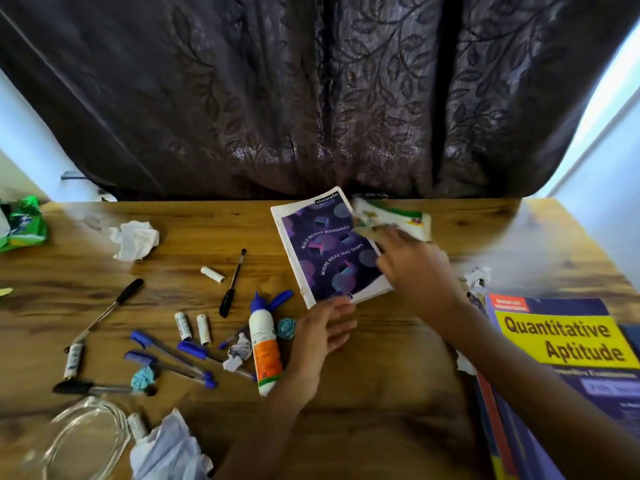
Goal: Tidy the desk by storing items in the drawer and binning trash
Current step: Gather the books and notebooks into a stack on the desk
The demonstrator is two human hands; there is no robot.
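A purple "classmate" notebook point(322, 251) lies on the wooden desk point(381, 368). My right hand point(412, 271) rests over its right side, blurred, with fingers stretched toward a white and green wrapper point(401, 216) at the notebook's far corner. Fingers relaxed, my left hand point(322, 336) hovers by the notebook's near edge and holds nothing. Left of it lie a white glue bottle point(265, 351) with a blue cap, several blue pens point(194, 351), a black pen point(232, 284), several batteries point(203, 329) and crumpled paper balls point(135, 239).
A stack of books topped by "Quantitative Aptitude" point(568, 351) fills the right side. A green packet point(24, 223) sits far left. A screwdriver point(104, 313), a coiled clear cable point(86, 438) and a white wad point(166, 448) lie near left. A dark curtain point(311, 98) hangs behind the desk.
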